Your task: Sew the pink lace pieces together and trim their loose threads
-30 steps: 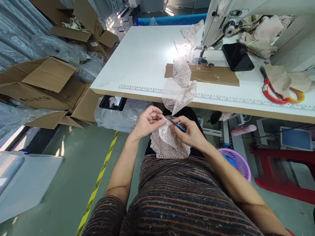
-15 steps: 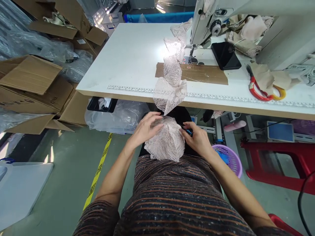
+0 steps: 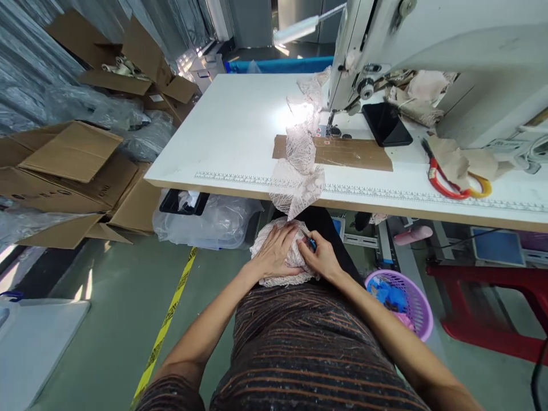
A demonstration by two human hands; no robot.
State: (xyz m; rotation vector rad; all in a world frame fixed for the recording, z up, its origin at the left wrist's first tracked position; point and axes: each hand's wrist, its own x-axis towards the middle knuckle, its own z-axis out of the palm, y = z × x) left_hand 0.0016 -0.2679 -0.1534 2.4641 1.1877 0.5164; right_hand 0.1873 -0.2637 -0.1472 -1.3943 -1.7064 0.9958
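A gathered piece of pale pink lace (image 3: pixel 268 235) lies on my lap. My left hand (image 3: pixel 276 254) rests flat on it, fingers stretched out and pressing it down. My right hand (image 3: pixel 321 254) is closed round small blue-handled thread snips (image 3: pixel 312 244), their dark tip pointing at the lace; the fingers hide much of them. Above my lap, a strip of the same lace (image 3: pixel 299 154) runs across the table and hangs over its front edge, left of the sewing machine's needle area (image 3: pixel 330 124).
The white sewing table (image 3: pixel 222 131) has a printed ruler along its front. A black phone (image 3: pixel 387 124), red-and-yellow scissors (image 3: pixel 449 181) and a cardboard strip (image 3: pixel 353 154) lie on it. A purple basket (image 3: pixel 422 308) stands at lower right, cardboard boxes (image 3: pixel 81 154) at left.
My left hand has moved right and flattened over the lace on my lap. My right hand has come left with the snips, closer to the left hand. The view has tilted up.
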